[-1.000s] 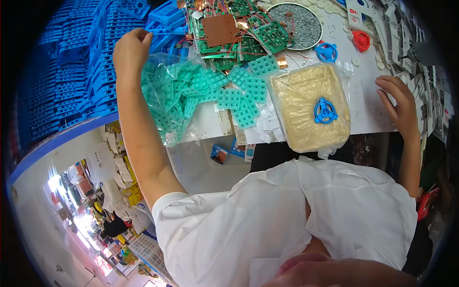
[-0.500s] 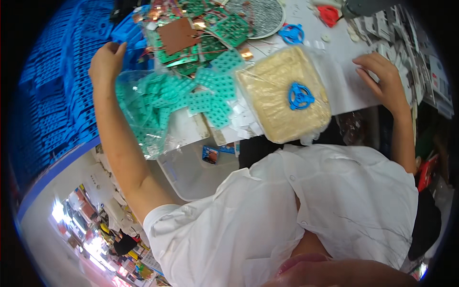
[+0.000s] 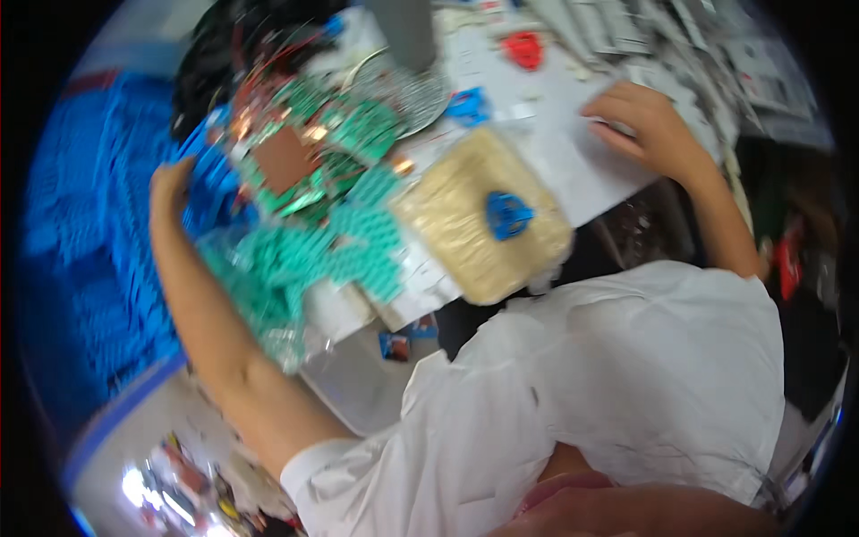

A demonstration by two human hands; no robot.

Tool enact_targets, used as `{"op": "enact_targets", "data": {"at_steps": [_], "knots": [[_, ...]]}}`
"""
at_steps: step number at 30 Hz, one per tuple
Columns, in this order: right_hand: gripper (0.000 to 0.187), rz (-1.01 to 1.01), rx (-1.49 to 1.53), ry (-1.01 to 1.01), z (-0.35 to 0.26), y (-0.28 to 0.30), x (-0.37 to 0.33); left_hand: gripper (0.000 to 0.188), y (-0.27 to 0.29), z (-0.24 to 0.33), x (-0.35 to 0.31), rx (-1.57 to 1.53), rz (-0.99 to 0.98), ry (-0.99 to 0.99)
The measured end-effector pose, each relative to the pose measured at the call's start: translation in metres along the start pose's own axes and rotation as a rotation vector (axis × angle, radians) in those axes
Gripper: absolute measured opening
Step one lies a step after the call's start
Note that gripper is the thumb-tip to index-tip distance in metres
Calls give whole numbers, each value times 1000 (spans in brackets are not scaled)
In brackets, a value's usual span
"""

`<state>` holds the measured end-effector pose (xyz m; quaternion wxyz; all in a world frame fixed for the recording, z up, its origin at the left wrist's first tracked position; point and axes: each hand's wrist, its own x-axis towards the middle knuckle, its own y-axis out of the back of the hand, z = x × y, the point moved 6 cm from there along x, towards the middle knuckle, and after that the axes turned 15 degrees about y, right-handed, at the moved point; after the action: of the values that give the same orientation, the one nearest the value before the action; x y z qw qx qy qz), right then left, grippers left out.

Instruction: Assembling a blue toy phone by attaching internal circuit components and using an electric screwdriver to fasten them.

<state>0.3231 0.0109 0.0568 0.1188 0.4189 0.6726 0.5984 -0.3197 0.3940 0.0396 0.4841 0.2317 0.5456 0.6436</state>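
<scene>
My left hand [image 3: 170, 183] reaches out to the left, fingers curled against the edge of the blue plastic parts [image 3: 210, 183], beside a clear bag of teal perforated pieces [image 3: 295, 268]. The frame is blurred, so I cannot tell whether it grips anything. My right hand [image 3: 640, 125] rests palm down on the white table top [image 3: 573, 170] at the right, fingers spread, holding nothing. Between the hands lies a tan sponge-like pad [image 3: 479, 219] with a blue ring piece [image 3: 507, 215] on top.
Green and copper circuit boards [image 3: 309, 148] are piled behind the teal pieces. A round metal mesh disc [image 3: 407, 85], a second blue ring [image 3: 465, 103] and a red piece [image 3: 523, 46] lie farther back. A large stack of blue trays [image 3: 89, 233] fills the left side.
The whole view has swung and tilted, so the table has shifted right and rotated. Both hands stay at about the same places on the table, left at the blue parts, right flat on the white top.
</scene>
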Motion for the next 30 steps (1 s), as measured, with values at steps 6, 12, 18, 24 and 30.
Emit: {"op": "enact_targets", "data": {"at_steps": [6, 12, 18, 24, 30], "knots": [[23, 76, -106, -403, 60, 21, 2, 32, 107, -52, 26, -709, 54, 167], [21, 161, -380, -558, 108, 33, 0, 41, 127, 12, -191, -869, 365, -325], [31, 310, -448, -494, 111, 46, 1, 36, 13, 9, -356, -731, 101, -519], [37, 927, 123, -495, 50, 90, -40, 39, -99, 5, -434, -1419, -618, -180], [52, 1519, 802, -599, 21, 90, -125, 37, -160, 5, -462, -1512, -749, -18]]}}
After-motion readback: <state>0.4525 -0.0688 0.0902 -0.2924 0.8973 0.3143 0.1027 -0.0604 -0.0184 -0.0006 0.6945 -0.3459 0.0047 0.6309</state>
